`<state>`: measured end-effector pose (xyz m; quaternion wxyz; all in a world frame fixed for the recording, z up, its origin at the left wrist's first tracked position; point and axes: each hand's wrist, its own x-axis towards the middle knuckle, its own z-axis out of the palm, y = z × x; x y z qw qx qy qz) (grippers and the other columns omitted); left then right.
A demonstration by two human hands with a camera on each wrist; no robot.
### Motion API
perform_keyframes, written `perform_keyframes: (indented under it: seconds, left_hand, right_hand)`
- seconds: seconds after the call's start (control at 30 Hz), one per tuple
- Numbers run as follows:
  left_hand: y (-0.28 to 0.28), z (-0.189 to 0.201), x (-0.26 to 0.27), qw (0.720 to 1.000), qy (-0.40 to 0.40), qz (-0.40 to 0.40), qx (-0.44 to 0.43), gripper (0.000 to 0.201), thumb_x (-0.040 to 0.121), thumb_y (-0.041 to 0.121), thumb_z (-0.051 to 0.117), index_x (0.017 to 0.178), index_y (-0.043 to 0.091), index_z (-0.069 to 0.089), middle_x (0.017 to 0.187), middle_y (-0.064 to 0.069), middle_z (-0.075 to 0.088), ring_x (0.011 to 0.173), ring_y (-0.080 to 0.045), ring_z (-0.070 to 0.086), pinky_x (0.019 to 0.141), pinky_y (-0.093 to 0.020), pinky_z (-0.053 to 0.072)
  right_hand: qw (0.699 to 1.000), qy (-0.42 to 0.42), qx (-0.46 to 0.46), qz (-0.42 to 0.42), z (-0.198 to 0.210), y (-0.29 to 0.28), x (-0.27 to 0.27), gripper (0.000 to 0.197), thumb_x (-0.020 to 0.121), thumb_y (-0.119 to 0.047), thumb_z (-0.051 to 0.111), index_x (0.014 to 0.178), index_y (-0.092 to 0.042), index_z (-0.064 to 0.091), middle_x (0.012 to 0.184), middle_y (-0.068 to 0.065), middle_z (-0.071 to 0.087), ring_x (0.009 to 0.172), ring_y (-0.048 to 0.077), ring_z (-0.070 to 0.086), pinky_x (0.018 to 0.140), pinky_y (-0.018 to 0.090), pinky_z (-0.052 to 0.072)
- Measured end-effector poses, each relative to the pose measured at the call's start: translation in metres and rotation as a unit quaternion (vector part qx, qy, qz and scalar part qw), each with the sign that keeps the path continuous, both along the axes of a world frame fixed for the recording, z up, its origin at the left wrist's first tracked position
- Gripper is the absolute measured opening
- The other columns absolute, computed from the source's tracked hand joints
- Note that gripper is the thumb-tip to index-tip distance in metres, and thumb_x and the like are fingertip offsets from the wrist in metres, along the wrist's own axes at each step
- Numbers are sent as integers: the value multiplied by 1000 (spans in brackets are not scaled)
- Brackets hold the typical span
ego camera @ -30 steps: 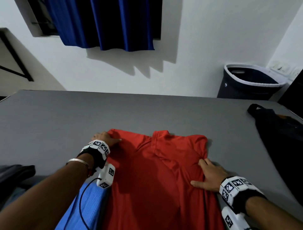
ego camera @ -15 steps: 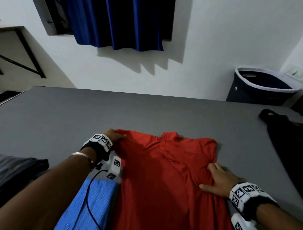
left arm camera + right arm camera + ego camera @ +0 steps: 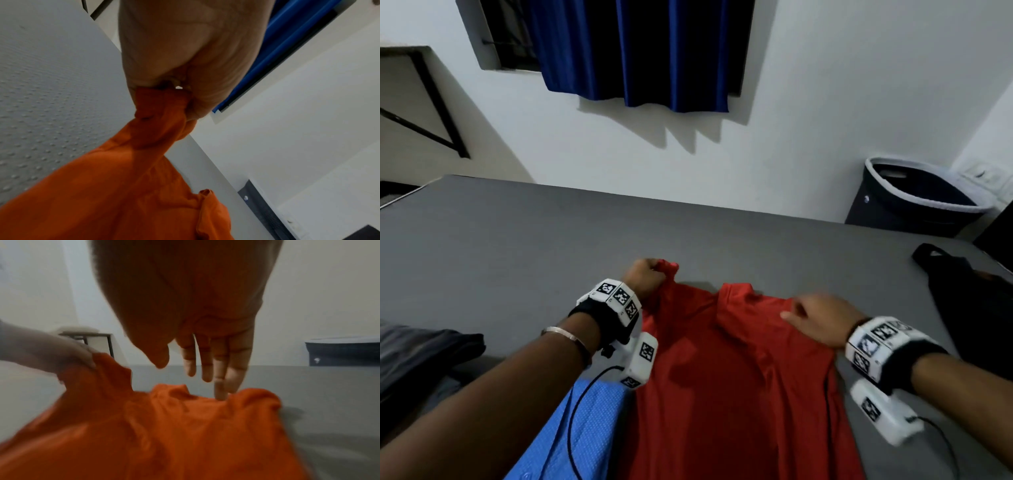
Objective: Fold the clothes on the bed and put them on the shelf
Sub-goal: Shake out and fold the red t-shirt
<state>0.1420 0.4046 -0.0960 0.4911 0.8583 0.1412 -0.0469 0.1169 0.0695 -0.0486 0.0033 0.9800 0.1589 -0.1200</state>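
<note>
Two hands are on the red shirt, which lies spread on the grey bed in front of me. My left hand has its fingers clenched round the shirt's far left corner and holds that bunch lifted off the bed. My right hand is released, fingers straight, fingertips resting near the collar; that view is blurred, so I can't say how firmly it presses.

Risks as I judge them: if the right hand pins too lightly, pulling the left corner across could drag the whole shirt and wrinkle it. A bunched grip may also leave a crooked fold edge. The blue garment touching the shirt's left side could get caught up in the fold.
</note>
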Motion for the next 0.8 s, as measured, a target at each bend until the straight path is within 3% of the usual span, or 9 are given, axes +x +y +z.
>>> perform_keyframes:
  seconds: [0.1,0.17,0.23,0.4,0.47,0.53,0.6,0.7,0.8]
  left_hand:
    - [-11,4,-5,999,-19,-17,-31,31,83,5,60,85,33,74,86,2,75,76,-21,71,75,-35,61]
    - [-14,4,-11,998,-37,-24,-51,23,72,26,68,94,28,75,94,0,75,84,-19,71,83,-40,59]
    - [-15,2,-14,996,-61,-32,-57,45,53,49,62,92,29,75,97,0,76,94,-16,70,91,-41,56]
    - [-19,0,-29,995,-93,-43,-6,31,74,30,65,102,20,73,91,-1,75,88,-19,71,81,-39,57]
    - [-18,-9,-37,995,-92,-26,-28,43,67,40,66,106,24,70,95,1,75,90,-19,71,82,-41,58]
    - [-21,-21,-48,998,-63,-9,-29,41,74,35,73,113,25,64,107,0,72,96,-21,69,87,-42,56]
    - [-23,-33,-63,998,-29,4,63,46,84,33,70,125,19,56,120,-7,62,108,-27,62,93,-38,50]
    - [-24,-45,-85,991,-4,-9,135,61,88,39,66,138,9,46,127,-15,59,116,-31,57,95,-36,46]
    - [-32,-49,-110,987,40,-73,137,66,85,51,68,134,12,46,124,-10,63,115,-28,59,92,-33,47]
  right_hand:
    - [984,41,170,-24,7,67,29,33,98,-47,45,75,-24,52,91,8,69,76,24,65,70,35,51]
    - [953,101,278,-58,4,113,37,27,98,-49,40,103,-29,58,92,8,68,71,23,69,67,38,58]
    - [917,154,355,-97,-3,152,41,42,97,-58,32,134,-41,44,92,3,63,70,21,67,63,33,55]
    - [921,161,346,-79,-27,202,54,60,98,-61,29,119,-17,65,115,6,66,109,23,61,91,32,47]
    - [925,125,349,-87,-30,201,58,43,100,-45,44,88,-13,70,84,5,66,80,21,61,68,25,44]
    - [929,84,350,-91,-33,192,63,25,96,-31,58,85,-12,71,73,0,61,60,9,52,55,19,38]
    - [934,52,343,-89,-35,183,69,10,89,-20,66,92,-15,74,80,-3,64,65,5,55,57,10,41]
    - [935,55,340,-91,-35,178,71,17,82,-6,68,93,-18,73,91,0,70,82,12,61,77,21,52]
    - [941,52,321,-91,-31,176,66,34,79,1,64,107,-15,72,95,1,68,78,12,60,58,13,45]
